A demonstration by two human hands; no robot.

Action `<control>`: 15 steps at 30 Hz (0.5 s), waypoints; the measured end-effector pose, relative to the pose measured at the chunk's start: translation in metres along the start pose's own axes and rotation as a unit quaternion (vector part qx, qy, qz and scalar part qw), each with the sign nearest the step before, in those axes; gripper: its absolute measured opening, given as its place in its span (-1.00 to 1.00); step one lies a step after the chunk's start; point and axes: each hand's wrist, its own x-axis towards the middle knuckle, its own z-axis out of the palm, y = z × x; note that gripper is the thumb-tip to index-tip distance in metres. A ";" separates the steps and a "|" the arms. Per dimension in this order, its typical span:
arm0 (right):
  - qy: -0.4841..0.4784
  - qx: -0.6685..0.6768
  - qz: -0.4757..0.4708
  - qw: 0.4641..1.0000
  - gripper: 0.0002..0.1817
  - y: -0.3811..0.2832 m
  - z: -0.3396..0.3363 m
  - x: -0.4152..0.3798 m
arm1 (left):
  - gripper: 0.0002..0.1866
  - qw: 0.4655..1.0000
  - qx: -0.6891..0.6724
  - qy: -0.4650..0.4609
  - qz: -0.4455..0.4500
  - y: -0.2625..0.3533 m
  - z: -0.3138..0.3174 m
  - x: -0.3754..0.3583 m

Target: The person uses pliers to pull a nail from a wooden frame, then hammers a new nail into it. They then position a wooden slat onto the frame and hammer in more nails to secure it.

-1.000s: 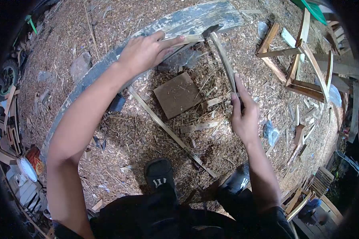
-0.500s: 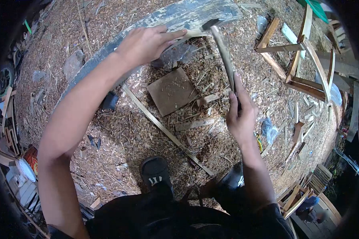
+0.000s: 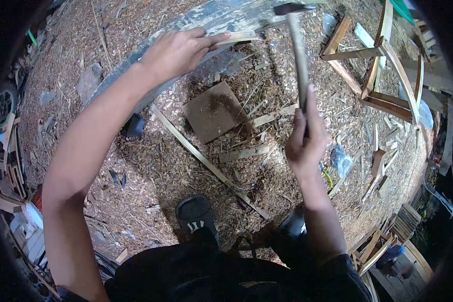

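My left hand [image 3: 173, 54] is closed on a short, pale wooden strip [image 3: 242, 36], its index finger stretched along the top. Under that hand lies a long weathered board [image 3: 226, 16] with worn bluish-grey paint. My right hand [image 3: 307, 141] grips the lower handle of a hammer [image 3: 299, 55]. The hammer's dark head is raised at the top of the view, to the right of the strip's free end and apart from it. Between my arms, a square brown wooden block [image 3: 215, 111] sits on the shavings.
Wood shavings and offcuts cover the ground. A long thin batten [image 3: 201, 158] lies in front of my sandalled foot [image 3: 196, 216]. On the right stands a wooden frame [image 3: 391, 103], near a crumpled plastic bag [image 3: 341, 162]. Another person [image 3: 392, 259] is at the lower right.
The hammer has swung up and right, away from the end of the strip. My left hand still holds the strip on the board, with only a slight shift.
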 end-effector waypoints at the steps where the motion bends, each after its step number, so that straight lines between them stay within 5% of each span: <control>1: 0.014 -0.016 -0.054 0.998 -0.46 0.003 0.004 0.001 | -0.48 1.000 -0.004 0.009 0.011 -0.001 0.000 0.001; 2: -0.103 -0.039 0.026 0.994 -0.46 0.001 -0.002 -0.005 | -0.48 1.000 -0.003 0.011 0.013 -0.001 -0.001 0.002; 9: 0.066 0.001 -0.007 0.998 -0.45 -0.003 -0.002 -0.009 | -0.53 1.000 -0.013 -0.009 0.001 -0.001 -0.002 0.003; 12: -0.108 0.012 0.063 0.992 -0.43 -0.007 -0.001 -0.007 | -0.52 1.000 -0.014 -0.006 0.012 -0.002 -0.003 0.004; 15: -0.019 0.017 0.016 1.000 -0.45 0.000 0.001 -0.003 | -0.51 1.000 -0.012 -0.009 0.013 -0.002 -0.003 0.007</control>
